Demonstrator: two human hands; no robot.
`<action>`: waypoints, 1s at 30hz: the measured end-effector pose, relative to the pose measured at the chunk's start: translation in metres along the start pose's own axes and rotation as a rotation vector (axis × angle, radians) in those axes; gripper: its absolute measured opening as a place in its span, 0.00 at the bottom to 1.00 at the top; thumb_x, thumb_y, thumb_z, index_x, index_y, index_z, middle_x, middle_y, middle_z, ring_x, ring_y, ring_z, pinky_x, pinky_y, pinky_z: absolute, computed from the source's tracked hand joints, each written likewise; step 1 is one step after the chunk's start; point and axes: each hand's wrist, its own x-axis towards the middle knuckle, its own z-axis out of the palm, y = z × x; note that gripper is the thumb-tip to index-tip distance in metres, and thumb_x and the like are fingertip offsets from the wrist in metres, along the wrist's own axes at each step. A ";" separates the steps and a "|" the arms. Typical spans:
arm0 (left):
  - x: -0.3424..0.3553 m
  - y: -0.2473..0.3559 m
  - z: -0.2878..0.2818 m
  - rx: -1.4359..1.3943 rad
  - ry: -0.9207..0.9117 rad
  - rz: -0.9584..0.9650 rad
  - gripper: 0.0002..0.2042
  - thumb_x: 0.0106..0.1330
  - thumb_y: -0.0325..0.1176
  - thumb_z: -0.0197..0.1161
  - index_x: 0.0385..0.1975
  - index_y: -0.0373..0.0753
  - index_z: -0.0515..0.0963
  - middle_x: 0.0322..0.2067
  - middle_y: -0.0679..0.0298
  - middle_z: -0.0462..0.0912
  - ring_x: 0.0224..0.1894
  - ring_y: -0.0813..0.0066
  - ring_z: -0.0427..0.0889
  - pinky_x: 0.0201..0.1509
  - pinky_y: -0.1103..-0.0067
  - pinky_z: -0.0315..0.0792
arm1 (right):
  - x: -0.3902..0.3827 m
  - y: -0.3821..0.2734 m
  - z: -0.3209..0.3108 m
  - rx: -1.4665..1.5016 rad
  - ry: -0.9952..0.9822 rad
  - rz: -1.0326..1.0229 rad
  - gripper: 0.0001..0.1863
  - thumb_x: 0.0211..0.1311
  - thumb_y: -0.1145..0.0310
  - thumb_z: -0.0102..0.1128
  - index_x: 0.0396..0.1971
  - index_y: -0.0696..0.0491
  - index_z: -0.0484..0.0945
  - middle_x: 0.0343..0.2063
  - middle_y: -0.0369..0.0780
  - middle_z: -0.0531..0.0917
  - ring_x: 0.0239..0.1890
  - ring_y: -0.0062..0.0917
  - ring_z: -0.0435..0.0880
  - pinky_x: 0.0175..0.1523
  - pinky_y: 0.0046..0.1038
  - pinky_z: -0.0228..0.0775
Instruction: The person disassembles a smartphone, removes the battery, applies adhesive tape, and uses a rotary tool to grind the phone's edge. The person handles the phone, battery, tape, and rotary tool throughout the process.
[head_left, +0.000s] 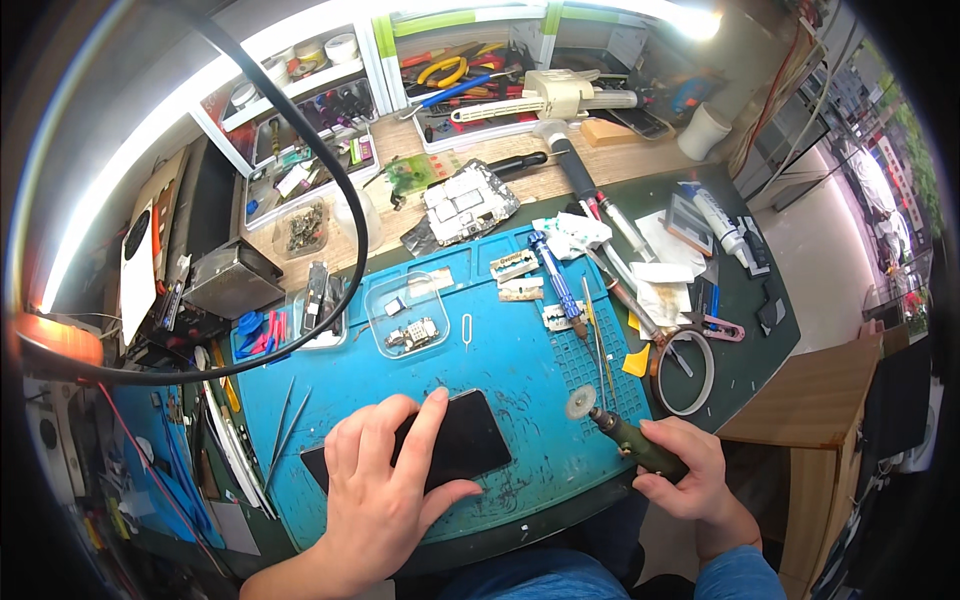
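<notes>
My left hand (pixel 385 480) grips a black phone (pixel 465 440) lying at a slant on the blue silicone mat (pixel 280 385), fingers over its top and thumb by its lower edge. My right hand (pixel 683 470) is closed around a green rotary tool (pixel 640 445) tipped with a round thin disc (pixel 582 401), held to the right of the phone, apart from it. A pair of tweezers (pixel 288 430) lies left of my left hand. Above the phone are a clear plastic box (pixel 436 290) with small parts and a SIM-eject pin (pixel 467 330).
A black cable loop (pixel 350 200) arches across the upper left. Razor blades (pixel 515 262), a blue screwdriver (pixel 555 275), tubes (pixel 712 215) and a tape roll (pixel 705 395) crowd the right. Tool bins (pixel 455 80) line the back. A wooden cabinet (pixel 830 430) stands right of the bench.
</notes>
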 end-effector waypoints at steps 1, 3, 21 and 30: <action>0.001 0.000 -0.001 0.000 -0.016 0.000 0.43 0.50 0.48 0.79 0.70 0.40 0.73 0.57 0.59 0.71 0.59 0.57 0.70 0.62 0.62 0.62 | 0.000 0.000 0.000 0.007 0.002 0.002 0.31 0.59 0.70 0.77 0.63 0.61 0.79 0.43 0.48 0.88 0.39 0.32 0.89 0.43 0.27 0.81; 0.002 0.000 -0.003 -0.001 -0.048 -0.002 0.44 0.51 0.48 0.79 0.71 0.43 0.73 0.56 0.59 0.71 0.58 0.57 0.70 0.62 0.63 0.62 | -0.001 0.001 0.001 0.021 0.004 0.008 0.31 0.59 0.69 0.77 0.62 0.61 0.79 0.43 0.48 0.88 0.39 0.32 0.89 0.43 0.27 0.81; 0.012 -0.002 -0.007 0.022 -0.113 0.028 0.39 0.47 0.44 0.81 0.64 0.46 0.80 0.56 0.54 0.73 0.54 0.51 0.74 0.59 0.59 0.71 | -0.002 0.006 0.004 0.034 0.040 -0.046 0.31 0.61 0.69 0.77 0.63 0.64 0.78 0.38 0.46 0.87 0.31 0.24 0.86 0.36 0.23 0.77; 0.007 -0.003 0.002 0.132 -0.065 0.116 0.37 0.48 0.46 0.79 0.63 0.43 0.81 0.58 0.54 0.74 0.56 0.53 0.75 0.58 0.60 0.72 | -0.003 0.010 0.003 -0.024 0.031 -0.057 0.34 0.66 0.60 0.74 0.66 0.60 0.74 0.38 0.46 0.89 0.27 0.19 0.84 0.36 0.22 0.78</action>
